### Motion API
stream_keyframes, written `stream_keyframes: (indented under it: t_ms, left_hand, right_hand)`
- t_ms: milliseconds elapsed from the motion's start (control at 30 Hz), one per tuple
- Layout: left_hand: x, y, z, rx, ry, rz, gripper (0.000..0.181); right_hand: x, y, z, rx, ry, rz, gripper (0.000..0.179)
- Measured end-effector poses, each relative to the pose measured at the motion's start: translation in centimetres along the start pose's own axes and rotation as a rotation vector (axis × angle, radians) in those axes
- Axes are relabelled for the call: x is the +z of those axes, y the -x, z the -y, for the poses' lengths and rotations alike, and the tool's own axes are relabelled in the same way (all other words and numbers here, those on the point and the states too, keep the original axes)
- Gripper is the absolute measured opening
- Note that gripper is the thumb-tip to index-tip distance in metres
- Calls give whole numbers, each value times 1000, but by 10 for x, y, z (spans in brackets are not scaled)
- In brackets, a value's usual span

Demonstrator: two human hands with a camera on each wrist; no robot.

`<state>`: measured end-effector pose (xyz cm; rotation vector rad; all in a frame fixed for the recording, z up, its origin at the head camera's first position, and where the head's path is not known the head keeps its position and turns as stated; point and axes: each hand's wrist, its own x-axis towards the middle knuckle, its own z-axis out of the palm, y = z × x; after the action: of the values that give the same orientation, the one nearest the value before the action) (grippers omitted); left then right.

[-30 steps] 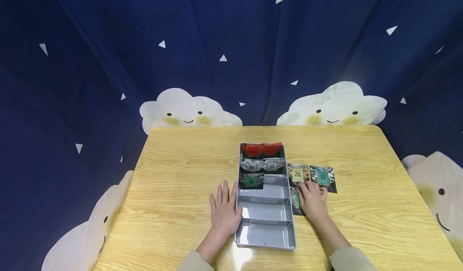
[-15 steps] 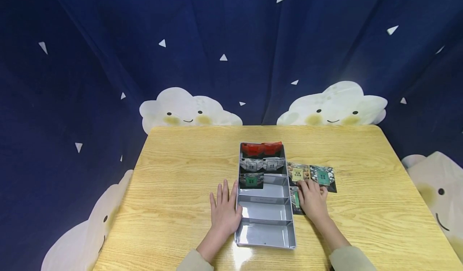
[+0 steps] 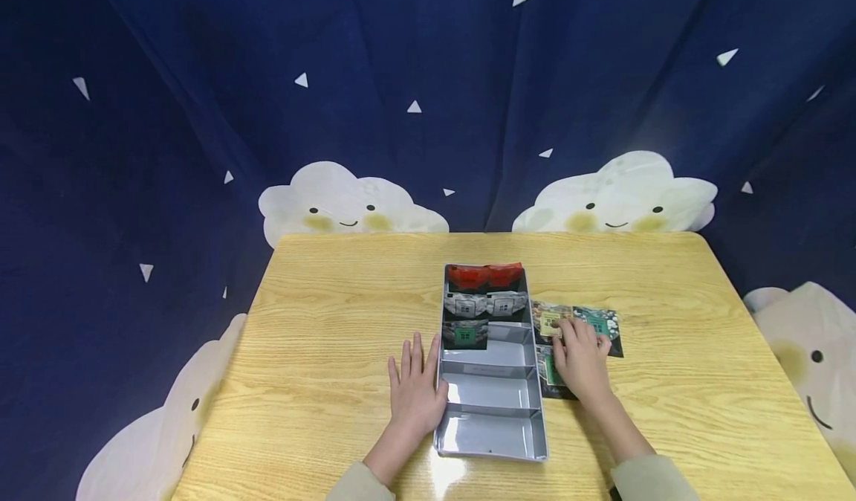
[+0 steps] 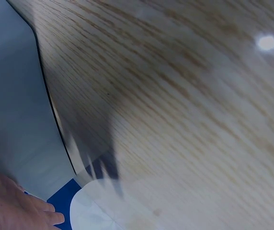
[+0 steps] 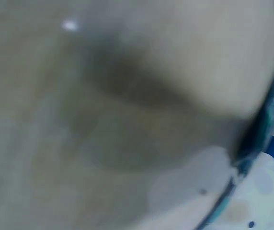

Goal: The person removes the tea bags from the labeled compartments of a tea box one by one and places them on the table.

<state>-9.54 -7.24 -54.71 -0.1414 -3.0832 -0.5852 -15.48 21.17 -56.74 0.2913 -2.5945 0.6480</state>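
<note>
In the head view my left hand [image 3: 416, 395] lies flat with fingers spread, its thumb against the left wall of a grey divided tray [image 3: 491, 435]. My right hand [image 3: 583, 361] reaches over several flat printed sachets right of the tray. Its bent fingertips touch a yellow-labelled sachet [image 3: 540, 311], with a gap between thumb and forefinger. A sachet with a teal label [image 3: 597, 325] lies partly under that hand, and a green-labelled sachet [image 3: 550, 389] lies nearer the wrist. The right wrist view shows blurred dark-green sachet edges [image 5: 257, 136].
Red sachets [image 3: 484, 276] fill the tray's far compartment, and silver-grey sachets [image 3: 466, 306] stand in the one before it. A dark sachet with a green label [image 3: 465, 334] sits at the left of the third. Bare wooden tabletop [image 3: 334, 315] surrounds the tray.
My right hand has shifted slightly away from me, its fingertips now over the yellow-labelled sachet and more of the green-labelled one showing. My left hand and the tray have not moved.
</note>
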Motion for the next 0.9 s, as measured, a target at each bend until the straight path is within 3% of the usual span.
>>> stream_keyframes:
  t_ms: [333, 900]
  left_hand:
    - [-1, 0, 0, 0, 8, 1, 68]
    - [-1, 1, 0, 12, -2, -22, 68]
  right_hand:
    - [-12, -25, 41, -61, -28, 8, 23]
    - [9, -36, 90, -246, -21, 122, 33]
